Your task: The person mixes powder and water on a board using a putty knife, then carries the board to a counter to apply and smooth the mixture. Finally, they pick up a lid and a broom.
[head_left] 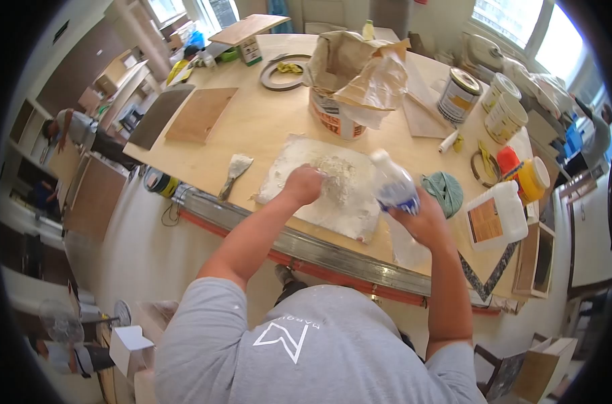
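Observation:
My right hand (422, 219) is wrapped round the lower part of a white plastic bottle (393, 180) with a blue label, whose top leans up and left over the board's right side. My left hand (306, 185) is closed above a whitish, caked board (289, 161). Whatever is in its curled fingers, if anything, is hidden. Just beside it, a crumbly pale heap of powder (344, 178) lies mid-board. Left of the board rests a putty knife (234, 176) with a whitened blade. A roll of green twine (443, 194) sits right of the bottle.
Behind the board stands a bucket (333, 121) with an open paper bag (360, 74). To the right are a paint can (459, 95), white tubs (505, 118) and a white jug (496, 215). Wood panels (201, 116) lie left. A metal-edged beam (319, 252) runs along the table front. Other people are farther off.

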Tool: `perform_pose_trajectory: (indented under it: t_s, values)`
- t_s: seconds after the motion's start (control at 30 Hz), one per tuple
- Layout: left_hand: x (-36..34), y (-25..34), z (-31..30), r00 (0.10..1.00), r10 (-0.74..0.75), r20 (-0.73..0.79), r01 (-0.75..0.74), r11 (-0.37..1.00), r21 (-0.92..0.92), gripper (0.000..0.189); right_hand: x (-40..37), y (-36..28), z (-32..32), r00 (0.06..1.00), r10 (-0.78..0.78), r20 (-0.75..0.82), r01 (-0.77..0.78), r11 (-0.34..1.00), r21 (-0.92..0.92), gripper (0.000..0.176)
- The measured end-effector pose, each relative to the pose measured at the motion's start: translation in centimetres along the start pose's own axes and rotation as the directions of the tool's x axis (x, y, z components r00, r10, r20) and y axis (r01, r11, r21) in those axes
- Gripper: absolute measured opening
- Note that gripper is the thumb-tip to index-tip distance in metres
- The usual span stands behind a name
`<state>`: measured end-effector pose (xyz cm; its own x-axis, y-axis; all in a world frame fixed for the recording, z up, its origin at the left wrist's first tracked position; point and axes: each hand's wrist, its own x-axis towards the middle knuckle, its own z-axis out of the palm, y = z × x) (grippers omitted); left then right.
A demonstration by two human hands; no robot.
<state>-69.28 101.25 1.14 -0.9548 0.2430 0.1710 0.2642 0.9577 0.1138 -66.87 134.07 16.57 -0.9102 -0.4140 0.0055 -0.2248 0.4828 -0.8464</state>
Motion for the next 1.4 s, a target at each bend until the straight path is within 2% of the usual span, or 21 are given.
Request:
perform_pose_trajectory:
  t_s: [0.03, 0.07, 0.17, 0.2, 0.27, 0.37, 0.4, 0.47, 0.57, 0.67, 0.77, 0.87, 0.97, 1.0, 1.1, 1.13, 1.23, 1.27, 1.33, 1.4]
  values:
    - [0.3, 0.6, -1.3, 0.999, -0.034, 0.008, 0.034, 0.999, -0.006, 0.028, -1.6, 3.2, 0.0, 0.996, 0.061, -0.065, -0.062, 0.998, -0.013, 0.048]
    - [0.3, 2.6, -3.9, 0.996, -0.088, -0.014, 0.087, 0.995, -0.042, 0.028, -3.1, 5.6, 0.0, 0.986, 0.137, -0.097, -0.132, 0.99, 0.055, 0.047]
    - [1.7, 3.3, -1.3, 0.989, 0.141, -0.04, -0.145, 0.98, -0.134, 0.026, -7.5, 8.9, 1.3, 0.949, 0.288, -0.128, -0.262, 0.947, 0.185, 0.046]
    - [2.4, 3.4, -0.8, 0.992, 0.107, 0.071, -0.101, 0.991, -0.083, 0.025, -8.6, 9.3, 1.8, 0.938, 0.318, -0.135, -0.285, 0.934, 0.216, 0.046]
    - [3.7, 3.1, -0.2, 0.961, 0.013, 0.276, -0.024, 0.999, 0.035, 0.022, -10.6, 10.1, 3.3, 0.918, 0.365, -0.154, -0.343, 0.927, 0.153, 0.047]
    - [4.4, 1.2, -1.2, 0.981, -0.038, 0.192, 0.038, 0.999, 0.004, 0.018, -12.3, 9.9, 4.9, 0.887, 0.424, -0.182, -0.397, 0.902, 0.166, 0.047]
    - [4.7, 0.7, -1.6, 0.992, -0.001, 0.126, 0.002, 1.0, -0.003, 0.018, -12.4, 9.7, 5.4, 0.875, 0.445, -0.19, -0.412, 0.891, 0.189, 0.047]
    - [4.7, -0.3, -1.9, 0.998, 0.065, -0.001, -0.065, 0.998, -0.016, 0.018, -12.1, 9.1, 6.2, 0.868, 0.462, -0.183, -0.424, 0.88, 0.212, 0.048]
    - [4.8, -1.2, 0.3, 0.949, 0.273, 0.155, -0.285, 0.957, 0.061, 0.018, -11.1, 8.1, 7.1, 0.877, 0.453, -0.159, -0.423, 0.885, 0.193, 0.049]
    - [3.0, -1.6, 0.9, 0.877, 0.355, 0.324, -0.388, 0.921, 0.043, 0.02, -9.3, 6.6, 7.5, 0.885, 0.438, -0.156, -0.417, 0.896, 0.152, 0.049]
    - [3.7, -3.3, -2.0, 0.877, 0.278, 0.392, -0.294, 0.956, -0.019, 0.021, -7.6, 4.9, 7.8, 0.896, 0.413, -0.16, -0.401, 0.91, 0.106, 0.048]
    - [6.1, -4.5, -3.4, 0.93, 0.308, 0.2, -0.311, 0.95, -0.021, 0.021, -5.9, 4.0, 8.5, 0.908, 0.389, -0.155, -0.375, 0.92, 0.112, 0.047]
    - [7.2, -3.3, -1.3, 0.908, 0.312, 0.279, -0.343, 0.937, 0.068, 0.02, -4.5, 3.8, 9.4, 0.916, 0.382, -0.122, -0.375, 0.924, 0.081, 0.047]
    - [6.5, -2.6, -0.7, 0.912, 0.263, 0.314, -0.276, 0.961, -0.002, 0.019, -4.0, 3.7, 9.5, 0.918, 0.382, -0.107, -0.377, 0.924, 0.06, 0.047]
    - [5.9, -3.9, -1.1, 0.852, 0.332, 0.405, -0.326, 0.941, -0.084, 0.021, -2.8, 3.1, 9.9, 0.93, 0.362, -0.064, -0.359, 0.932, 0.059, 0.05]
    - [6.4, -4.8, -1.7, 0.854, 0.325, 0.406, -0.324, 0.943, -0.074, 0.022, -2.5, 3.1, 9.9, 0.925, 0.373, -0.068, -0.374, 0.927, 0.002, 0.05]
    - [7.6, -5.9, -3.9, 0.936, 0.321, 0.147, -0.311, 0.946, -0.088, 0.022, -1.0, 2.7, 9.9, 0.907, 0.415, -0.072, -0.422, 0.894, -0.149, 0.051]
    - [7.8, -5.9, -2.5, 0.943, 0.289, 0.165, -0.286, 0.957, -0.042, 0.022, -0.3, 2.5, 9.8, 0.898, 0.435, -0.063, -0.439, 0.878, -0.193, 0.051]
    - [6.0, -5.1, -0.6, 0.9, 0.337, 0.278, -0.342, 0.939, -0.03, 0.022, 1.0, 1.8, 9.3, 0.879, 0.472, -0.071, -0.468, 0.825, -0.317, 0.05]
    - [4.7, -4.8, -0.7, 0.874, 0.328, 0.358, -0.337, 0.941, -0.041, 0.018, 2.4, 0.8, 9.3, 0.858, 0.503, -0.102, -0.489, 0.74, -0.463, 0.046]
